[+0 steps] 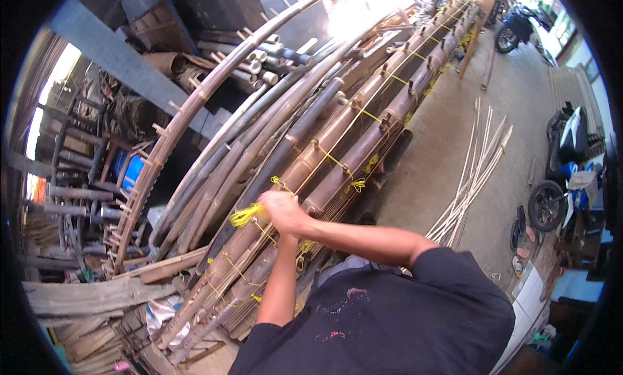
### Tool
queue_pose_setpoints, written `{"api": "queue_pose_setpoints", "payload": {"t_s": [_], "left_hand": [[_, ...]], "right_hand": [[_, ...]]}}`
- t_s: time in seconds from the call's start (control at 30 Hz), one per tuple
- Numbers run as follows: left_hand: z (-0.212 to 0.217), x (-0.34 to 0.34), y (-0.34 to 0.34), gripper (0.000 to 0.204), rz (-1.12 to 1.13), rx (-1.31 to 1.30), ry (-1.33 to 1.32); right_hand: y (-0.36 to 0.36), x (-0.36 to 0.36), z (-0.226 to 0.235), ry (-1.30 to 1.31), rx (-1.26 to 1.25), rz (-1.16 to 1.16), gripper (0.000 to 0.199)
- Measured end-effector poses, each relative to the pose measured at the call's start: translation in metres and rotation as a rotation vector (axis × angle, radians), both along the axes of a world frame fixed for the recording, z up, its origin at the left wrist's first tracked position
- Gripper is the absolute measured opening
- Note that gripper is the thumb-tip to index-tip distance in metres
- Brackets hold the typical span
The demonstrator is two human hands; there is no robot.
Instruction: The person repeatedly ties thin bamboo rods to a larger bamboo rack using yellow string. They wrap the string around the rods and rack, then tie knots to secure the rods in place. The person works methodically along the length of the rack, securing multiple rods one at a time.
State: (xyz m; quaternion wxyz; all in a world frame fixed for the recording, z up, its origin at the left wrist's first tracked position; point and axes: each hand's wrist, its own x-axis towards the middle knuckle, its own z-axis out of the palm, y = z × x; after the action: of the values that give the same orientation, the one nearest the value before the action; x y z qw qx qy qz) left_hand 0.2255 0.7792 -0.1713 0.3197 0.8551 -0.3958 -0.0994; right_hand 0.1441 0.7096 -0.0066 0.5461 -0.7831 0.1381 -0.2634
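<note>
My right hand [280,211] is closed, its fingers blurred, over a long brown bamboo pole [297,170]. A looped bundle of yellow cord [246,214] sticks out on its left side. From below, my left forearm [279,287] rises to the same spot. There the two wrists cross, and the right one hides most of my left hand. A second bamboo pole [331,185] runs alongside the first. Yellow cord lashes [332,156] span the two poles at intervals, with knots [357,184] and short upright pegs [316,144] along them.
On the left, a curved bamboo piece with pegs [170,138] arches beside more poles [243,151] and stacked tubes [256,66]. Thin bamboo sticks [472,180] lie on the concrete floor [422,154] to the right. Motorbikes [548,203] and sandals [519,232] are at the right edge.
</note>
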Motion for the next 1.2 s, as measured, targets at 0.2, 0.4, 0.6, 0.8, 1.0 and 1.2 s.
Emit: {"api": "queue_pose_setpoints", "payload": {"t_s": [0.2, 0.4, 0.6, 0.8, 1.0, 1.2], "left_hand": [[0.103, -0.048, -0.035, 0.028, 0.191, 0.169, 0.079], [0.071, -0.031, -0.023, 0.029, 0.155, 0.048, 0.027], [0.112, -0.032, -0.036, 0.023, 0.086, -0.173, 0.306], [0.109, 0.065, -0.108, 0.028, 0.124, -0.228, 0.029], [0.081, 0.090, -0.084, 0.030, 0.137, 0.052, 0.031], [0.138, 0.077, 0.051, 0.033, 0.193, 0.099, -0.012]], "right_hand": [[-0.100, 0.042, -0.045, 0.653, -0.699, -0.051, 0.058], [-0.093, -0.050, 0.013, 0.249, 0.095, 0.681, 0.047], [-0.041, -0.105, -0.088, 0.089, -0.176, 0.536, 0.044], [-0.049, -0.118, -0.082, 0.078, -0.555, 0.526, 0.040], [-0.023, -0.110, -0.083, 0.187, -0.619, 0.391, 0.027], [0.069, -0.102, -0.085, 0.181, 0.009, 0.467, 0.031]]}}
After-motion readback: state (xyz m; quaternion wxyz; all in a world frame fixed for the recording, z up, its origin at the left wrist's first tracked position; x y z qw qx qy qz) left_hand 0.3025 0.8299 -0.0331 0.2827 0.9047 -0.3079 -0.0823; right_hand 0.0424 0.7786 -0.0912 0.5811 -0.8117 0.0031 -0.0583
